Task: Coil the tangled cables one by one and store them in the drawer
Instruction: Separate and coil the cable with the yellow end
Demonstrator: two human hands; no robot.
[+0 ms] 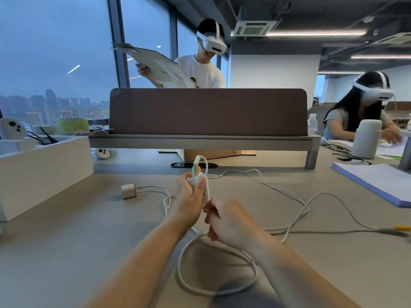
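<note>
Hands (189, 196) (226, 221) both grip white cable (216, 292) | charger (128, 190) left | notebook (378, 183) right

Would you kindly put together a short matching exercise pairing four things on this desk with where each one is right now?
Things:
1. charger plug
2. white bottle
3. paper stack
4. cable end with green and orange tip

Places:
A. held up in the left hand
B. lying flat at the desk's right edge
C. resting on the desk, left of both hands
D. standing upright at far right, near the seated person

Pairs: 1-C, 2-D, 3-B, 4-A
</note>
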